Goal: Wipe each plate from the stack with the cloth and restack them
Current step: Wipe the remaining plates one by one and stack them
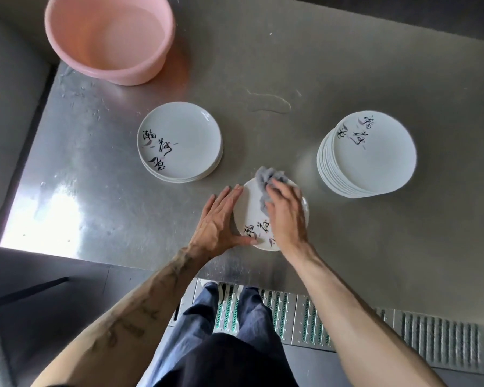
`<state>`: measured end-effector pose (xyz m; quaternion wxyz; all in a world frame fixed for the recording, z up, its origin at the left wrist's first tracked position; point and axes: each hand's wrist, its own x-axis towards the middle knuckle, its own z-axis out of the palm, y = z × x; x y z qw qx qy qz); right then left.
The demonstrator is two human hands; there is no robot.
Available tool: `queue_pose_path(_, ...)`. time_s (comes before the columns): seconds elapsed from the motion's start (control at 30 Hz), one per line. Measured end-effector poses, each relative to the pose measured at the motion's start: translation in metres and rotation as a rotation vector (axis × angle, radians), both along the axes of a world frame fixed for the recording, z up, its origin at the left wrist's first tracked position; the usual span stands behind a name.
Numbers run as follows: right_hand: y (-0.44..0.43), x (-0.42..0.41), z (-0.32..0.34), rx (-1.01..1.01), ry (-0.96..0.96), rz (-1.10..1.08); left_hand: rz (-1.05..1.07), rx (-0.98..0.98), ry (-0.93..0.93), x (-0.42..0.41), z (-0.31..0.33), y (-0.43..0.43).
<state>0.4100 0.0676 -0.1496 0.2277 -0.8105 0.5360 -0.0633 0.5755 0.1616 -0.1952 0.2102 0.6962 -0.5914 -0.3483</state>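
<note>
Hands: my left hand (pixel 221 219) lies spread, steadying the plate (pixel 248 210) flat on the bench (pixel 95 191); my right hand (pixel 285 216) presses the grey cloth (pixel 266 175) on its far rim, lettering toward me.

Brushed black calligraphy, Chinese-looking characters I cannot read, marks the plate (pixel 249 208) under my hands, its near edge toward me. The same script sits on the top plate of the short stack (pixel 179 141) up-left of my grip, and on the tall stack (pixel 372 152) up-right.
</note>
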Motion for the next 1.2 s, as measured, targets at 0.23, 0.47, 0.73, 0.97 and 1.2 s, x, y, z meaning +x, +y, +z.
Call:
queue_pose_path(0.23,0.039,0.015,0.0,0.053,-0.106,0.157,0.015,-0.065,-0.02,-0.002,-0.008,0.002)
queue_pose_path(0.47,0.008,0.01,-0.008,0.044,-0.087,-0.017,0.0,-0.046,-0.064,-0.004,-0.007,0.001)
queue_pose_path(0.73,0.025,0.012,-0.008,0.042,-0.144,0.076,0.006,-0.044,-0.071,-0.005,-0.005,0.0)
queue_pose_path(0.97,0.025,0.013,-0.005,0.058,-0.128,0.162,0.025,-0.047,-0.088,-0.006,-0.005,0.0)
queue_pose_path(1.2,-0.023,-0.024,0.001,-0.089,0.057,-0.018,0.015,-0.014,-0.06,-0.005,-0.007,-0.001)
